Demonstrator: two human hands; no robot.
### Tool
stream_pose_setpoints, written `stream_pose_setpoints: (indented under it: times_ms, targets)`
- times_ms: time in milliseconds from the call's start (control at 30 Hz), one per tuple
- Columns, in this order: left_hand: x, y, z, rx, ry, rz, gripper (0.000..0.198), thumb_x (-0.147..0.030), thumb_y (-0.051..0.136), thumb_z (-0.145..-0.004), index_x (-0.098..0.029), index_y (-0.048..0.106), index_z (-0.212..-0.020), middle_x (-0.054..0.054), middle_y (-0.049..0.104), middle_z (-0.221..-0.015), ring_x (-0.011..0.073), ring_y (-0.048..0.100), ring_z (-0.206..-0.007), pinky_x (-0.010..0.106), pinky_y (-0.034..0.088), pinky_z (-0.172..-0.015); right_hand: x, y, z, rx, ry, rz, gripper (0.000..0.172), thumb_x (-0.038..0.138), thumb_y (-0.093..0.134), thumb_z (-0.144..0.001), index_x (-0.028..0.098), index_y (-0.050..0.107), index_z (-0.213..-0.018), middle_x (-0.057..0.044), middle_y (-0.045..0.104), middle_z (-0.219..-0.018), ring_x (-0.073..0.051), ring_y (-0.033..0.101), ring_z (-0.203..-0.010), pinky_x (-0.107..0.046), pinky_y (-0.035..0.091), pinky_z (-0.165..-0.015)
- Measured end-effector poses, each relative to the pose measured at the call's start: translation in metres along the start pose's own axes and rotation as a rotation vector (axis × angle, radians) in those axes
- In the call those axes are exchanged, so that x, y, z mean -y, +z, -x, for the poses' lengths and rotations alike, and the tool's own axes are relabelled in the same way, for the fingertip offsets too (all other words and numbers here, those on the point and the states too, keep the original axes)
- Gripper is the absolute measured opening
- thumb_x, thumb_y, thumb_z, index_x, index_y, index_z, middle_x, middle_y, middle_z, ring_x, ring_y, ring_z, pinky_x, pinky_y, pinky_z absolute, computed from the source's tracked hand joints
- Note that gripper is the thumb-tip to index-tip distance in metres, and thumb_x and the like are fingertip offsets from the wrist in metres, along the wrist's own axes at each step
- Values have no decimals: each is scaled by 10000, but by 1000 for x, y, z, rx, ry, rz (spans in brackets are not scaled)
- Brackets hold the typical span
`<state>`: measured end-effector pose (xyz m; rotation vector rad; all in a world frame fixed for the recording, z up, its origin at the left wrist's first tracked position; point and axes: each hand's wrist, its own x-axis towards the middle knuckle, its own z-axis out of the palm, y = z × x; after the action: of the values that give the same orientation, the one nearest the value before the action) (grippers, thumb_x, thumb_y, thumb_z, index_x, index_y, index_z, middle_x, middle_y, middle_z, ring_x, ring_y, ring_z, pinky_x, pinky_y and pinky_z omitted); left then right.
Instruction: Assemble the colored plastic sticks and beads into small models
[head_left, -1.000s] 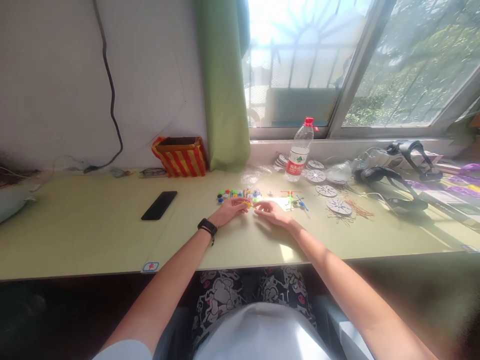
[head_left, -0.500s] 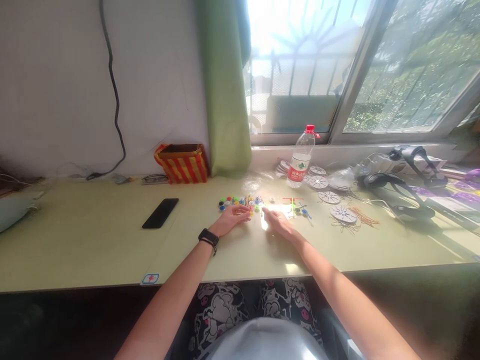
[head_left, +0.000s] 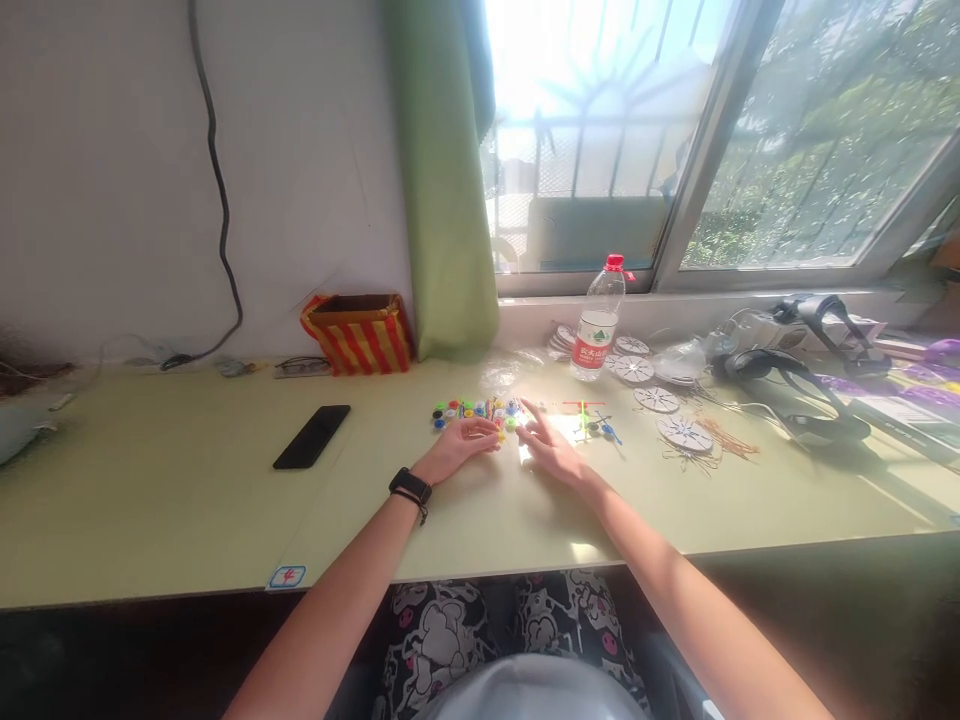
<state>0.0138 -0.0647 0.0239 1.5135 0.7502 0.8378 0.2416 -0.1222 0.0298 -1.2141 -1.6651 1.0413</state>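
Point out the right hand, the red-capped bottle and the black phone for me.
Right hand (head_left: 553, 454): head view, on the back of the hand.
Red-capped bottle (head_left: 595, 338): head view, on the label.
Black phone (head_left: 312, 437): head view, middle of its upward face.

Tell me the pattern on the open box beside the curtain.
Red and yellow stripes on the box; the head view shows it best.

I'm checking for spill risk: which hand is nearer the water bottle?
Right. The right hand is in front and left of the bottle; the left hand is farther left.
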Motion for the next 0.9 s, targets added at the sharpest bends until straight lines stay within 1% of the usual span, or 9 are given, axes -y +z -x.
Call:
stream_pose_setpoints:
  times_ms: [33, 100, 167, 233, 333, 400, 533, 700, 900]
  targets:
    - [-1, 0, 0, 0, 2, -3, 392, -443, 854, -773, -142, 762, -1007, 117, 737, -1079, 216, 729, -913, 387, 585, -899, 0, 0, 0, 16, 12, 20, 553, 718, 412, -946, 249, 700, -994, -34, 604, -790, -205, 581, -749, -328, 484, -703]
    - [-2, 1, 1, -7, 5, -13, 396, -449, 857, -767, -141, 764, -997, 119, 742, -1074, 216, 723, -915, 388, 588, -898, -1, 1, 0, 32, 27, 29, 668, 747, 294, -967, 237, 593, -656, -22, 488, -607, -197, 529, -649, -333, 467, -671]
    - [-3, 1, 1, -16, 8, -24, 393, -453, 856, -768, -143, 765, -991, 115, 748, -1062, 213, 721, -910, 389, 589, -902, 0, 1, 0, 12, 26, 12, 699, 765, 245, -966, 243, 462, -557, -9, 397, -546, -186, 474, -589, -332, 447, -630]
    - [-3, 1, 1, -23, 14, -29, 385, -453, 853, -773, -147, 765, -990, 109, 749, -1051, 212, 723, -903, 396, 590, -905, 1, 0, 0, -17, 5, -9, 634, 764, 332, -951, 243, 503, -634, -9, 470, -607, -180, 484, -610, -325, 450, -623]
    - [-3, 2, 1, -12, 27, -26, 374, -438, 847, -786, -147, 763, -1005, 108, 744, -1062, 214, 729, -903, 409, 592, -918, 2, 1, 0, -5, -35, -42, 470, 705, 566, -888, 253, 623, -1002, -20, 634, -840, -170, 542, -680, -308, 478, -628]
    - [-3, 4, 1, 1, 38, -16, 370, -420, 846, -793, -142, 759, -1022, 107, 741, -1062, 213, 730, -904, 412, 595, -923, 1, 1, -1, 33, -56, -34, 507, 665, 637, -864, 251, 618, -1156, -34, 662, -936, -162, 561, -701, -301, 492, -626]
    - [-5, 7, 3, 31, 53, 2, 348, -400, 852, -789, -142, 759, -1003, 101, 738, -1072, 223, 733, -934, 418, 591, -947, -1, 4, -1, 42, -63, 47, 463, 650, 619, -888, 228, 688, -1063, -51, 674, -940, -163, 583, -714, -295, 502, -621]
    - [-9, 10, 5, 64, 39, -11, 373, -410, 843, -798, -140, 763, -1042, 119, 735, -1116, 252, 735, -990, 438, 575, -986, -3, 5, 1, 48, -8, -1, 426, 622, 626, -890, 235, 660, -1062, -22, 645, -885, -144, 596, -594, -276, 467, -523]
    - [-4, 6, 0, -101, 55, -57, 386, -487, 786, -832, -152, 759, -1021, 119, 758, -1063, 201, 716, -841, 358, 588, -826, -11, -1, 0, -109, 2, 125, 318, 543, 597, -898, 231, 604, -836, -33, 617, -787, -191, 600, -656, -322, 494, -592]
